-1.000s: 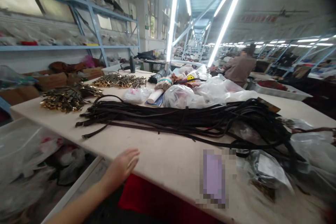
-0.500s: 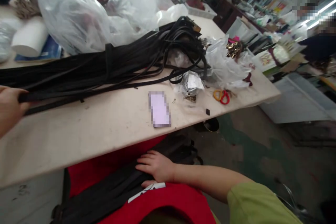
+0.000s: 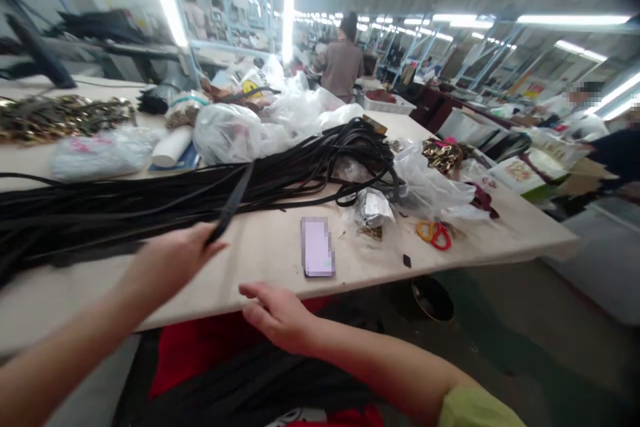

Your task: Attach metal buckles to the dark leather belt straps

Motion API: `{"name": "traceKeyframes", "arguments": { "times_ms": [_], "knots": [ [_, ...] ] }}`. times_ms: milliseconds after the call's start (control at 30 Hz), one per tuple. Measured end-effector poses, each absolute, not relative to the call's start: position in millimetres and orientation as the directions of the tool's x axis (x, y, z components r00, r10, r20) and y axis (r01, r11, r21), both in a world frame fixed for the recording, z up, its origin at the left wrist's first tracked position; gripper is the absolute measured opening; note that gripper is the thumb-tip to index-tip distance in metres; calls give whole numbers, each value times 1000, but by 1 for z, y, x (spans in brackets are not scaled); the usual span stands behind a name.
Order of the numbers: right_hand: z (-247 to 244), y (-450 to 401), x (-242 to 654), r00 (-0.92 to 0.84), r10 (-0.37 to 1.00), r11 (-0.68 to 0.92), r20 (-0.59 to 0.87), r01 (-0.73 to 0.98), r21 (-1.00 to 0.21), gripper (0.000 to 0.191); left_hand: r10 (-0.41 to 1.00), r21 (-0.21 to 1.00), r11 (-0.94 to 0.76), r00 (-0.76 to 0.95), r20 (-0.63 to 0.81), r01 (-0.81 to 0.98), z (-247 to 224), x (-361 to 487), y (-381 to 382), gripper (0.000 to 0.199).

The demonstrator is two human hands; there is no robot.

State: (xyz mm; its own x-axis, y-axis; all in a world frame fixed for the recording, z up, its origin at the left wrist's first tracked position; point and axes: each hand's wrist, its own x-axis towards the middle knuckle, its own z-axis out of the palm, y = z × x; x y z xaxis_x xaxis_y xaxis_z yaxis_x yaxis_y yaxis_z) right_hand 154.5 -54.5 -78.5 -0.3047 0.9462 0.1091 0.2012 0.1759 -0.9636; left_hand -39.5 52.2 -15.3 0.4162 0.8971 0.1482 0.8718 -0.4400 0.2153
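Black strap (image 3: 231,203) in left hand (image 3: 170,260)

Pale table (image 3: 280,260) bears black straps (image 3: 150,203), bags (image 3: 225,133), scissors (image 3: 434,234).

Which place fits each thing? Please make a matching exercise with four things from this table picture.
Things:
1. black strap
2. scissors
3. phone
4. right hand

Places:
A. at the near table edge
B. flat, between the hands and the foil bag
C. pinched in the left hand
D. right of the foil bag

Pairs: 1-C, 2-D, 3-B, 4-A
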Motion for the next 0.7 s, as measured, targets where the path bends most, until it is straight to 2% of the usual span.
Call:
{"name": "traceKeyframes", "arguments": {
  "times_ms": [33,67,100,167,300,367,533,600,700],
  "knots": [
    [-71,-40,145,-225,974,9,17,-37,-999,33,875,172,-483,479,67,859,-19,-22,34,32],
    [-64,-28,138,-164,982,-141,-97,-282,-949,30,854,219,-508,521,-2,833,-25,-10,20,29],
    [-58,-17,134,-136,970,-243,-202,-481,-843,25,830,300,-530,558,-11,793,-35,-3,11,26],
    [-47,-2,136,-141,942,-317,-303,-663,-678,17,825,381,-519,566,-14,766,-58,-9,4,23],
    [-10,3,173,-124,960,-252,-250,-767,-590,12,915,433,-340,400,-54,835,-96,-67,17,20],
    [14,0,194,-80,978,-177,-192,-806,-565,11,950,516,-232,307,-63,824,-102,-96,24,22],
    [68,8,229,119,989,147,90,-685,-713,10,959,707,-95,255,-124,701,-86,-118,22,23],
    [79,23,242,236,959,275,157,-637,-720,26,931,792,-35,308,-196,610,-74,-112,15,26],
    [82,51,263,340,928,339,153,-601,-723,37,854,951,157,447,-266,266,-60,-94,0,22]
  ]
}}
